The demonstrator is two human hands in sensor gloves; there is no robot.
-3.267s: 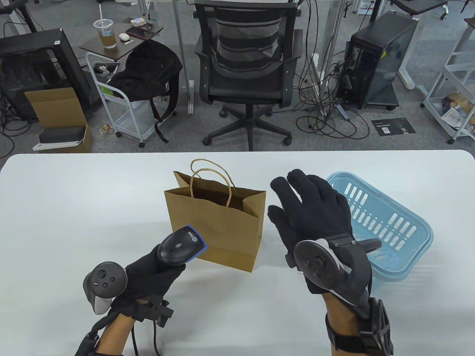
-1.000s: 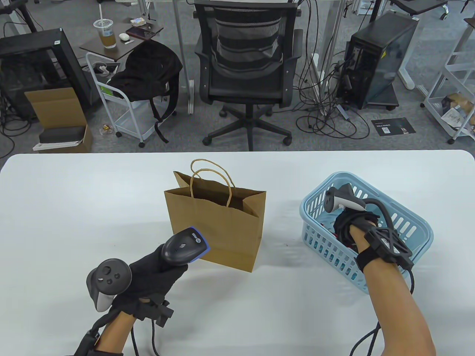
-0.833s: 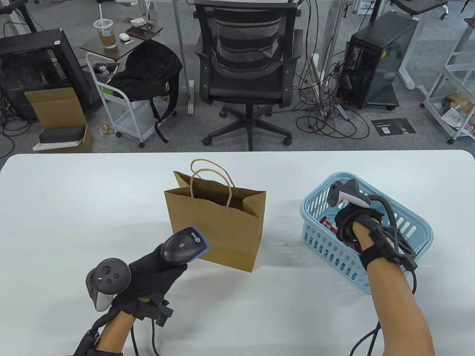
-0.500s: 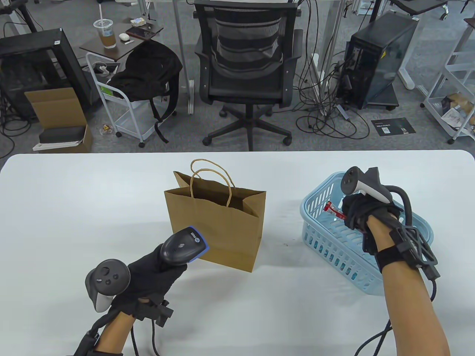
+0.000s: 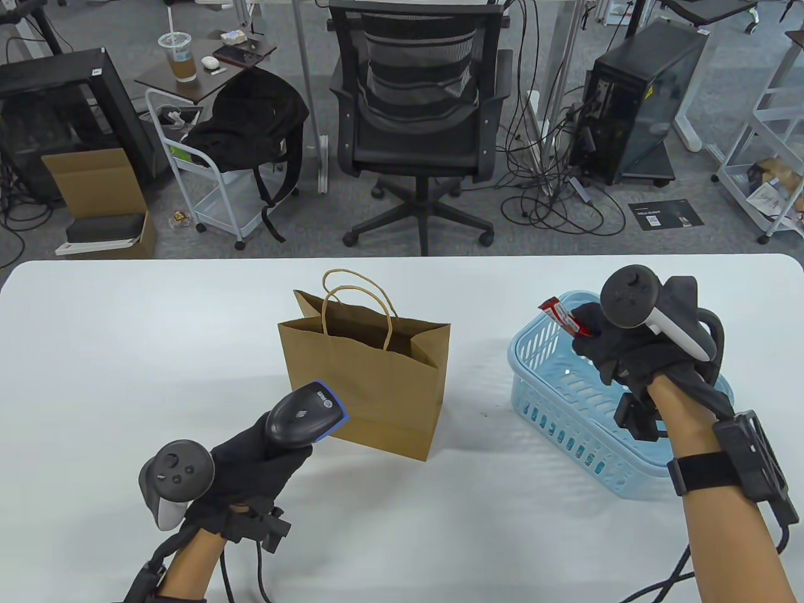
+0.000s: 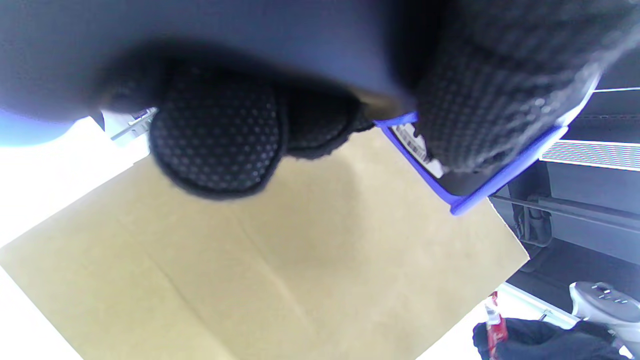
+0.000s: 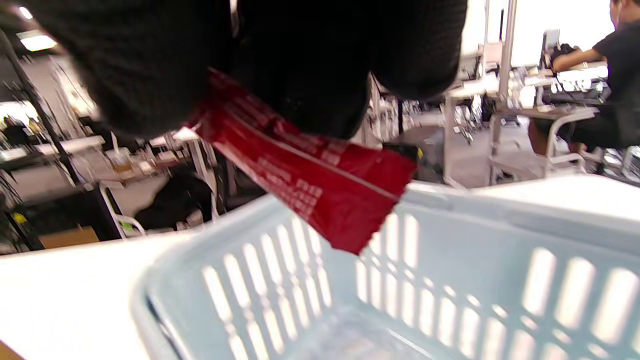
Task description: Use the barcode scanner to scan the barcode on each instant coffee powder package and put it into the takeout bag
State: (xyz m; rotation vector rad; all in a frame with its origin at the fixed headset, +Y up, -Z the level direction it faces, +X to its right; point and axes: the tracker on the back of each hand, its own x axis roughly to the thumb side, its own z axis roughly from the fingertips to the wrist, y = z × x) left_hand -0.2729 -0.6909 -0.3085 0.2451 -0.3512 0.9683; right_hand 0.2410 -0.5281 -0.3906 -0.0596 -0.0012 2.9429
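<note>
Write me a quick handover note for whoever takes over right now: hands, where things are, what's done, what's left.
Left hand grips the barcode scanner, held in front of the takeout bag.
Right hand pinches a red coffee package above the blue basket.
Bag stands open mid-table; its contents can't be seen.
Done: package lifted out of the basket.
Left: scan this package, drop it in the bag. No other package shows in the basket.

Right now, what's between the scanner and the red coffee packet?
In the table view, the paper bag stands between the scanner in the left hand and the red packet pinched by the right hand; right of it, bare table.
</note>
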